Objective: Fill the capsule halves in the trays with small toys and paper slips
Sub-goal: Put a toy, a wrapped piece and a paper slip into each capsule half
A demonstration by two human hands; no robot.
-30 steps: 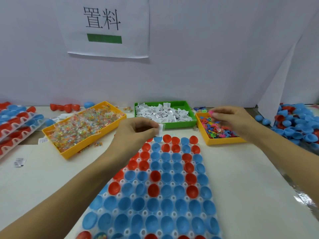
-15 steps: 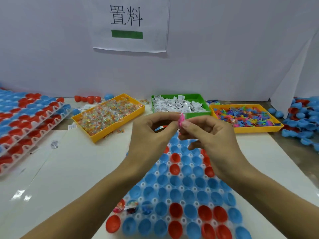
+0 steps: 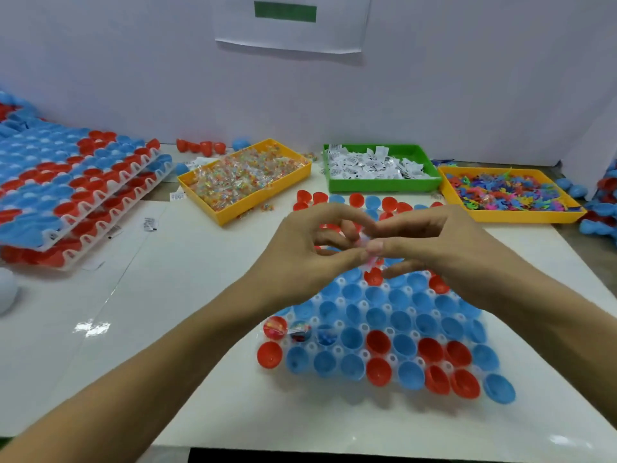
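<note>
A clear tray (image 3: 389,309) of blue and red capsule halves lies in front of me. Three halves at its near left (image 3: 300,330) hold small items. My left hand (image 3: 310,252) and my right hand (image 3: 430,242) meet above the tray's middle, fingertips together, pinching a small pink toy (image 3: 365,243) with a white paper slip; the blur hides which fingers hold which. Behind stand a yellow bin of wrapped toys (image 3: 245,180), a green bin of paper slips (image 3: 380,168) and a yellow bin of coloured toys (image 3: 507,193).
Stacked trays of capsule halves (image 3: 66,192) fill the left side. Loose blue and red halves (image 3: 601,208) pile at the right edge. A few loose slips (image 3: 149,224) lie on the white mat. A wall with a paper sign (image 3: 290,25) closes the back.
My right hand came from the coloured toy bin with a pink toy to meet the left hand over the tray. Both hands have since sunk lower over the tray.
</note>
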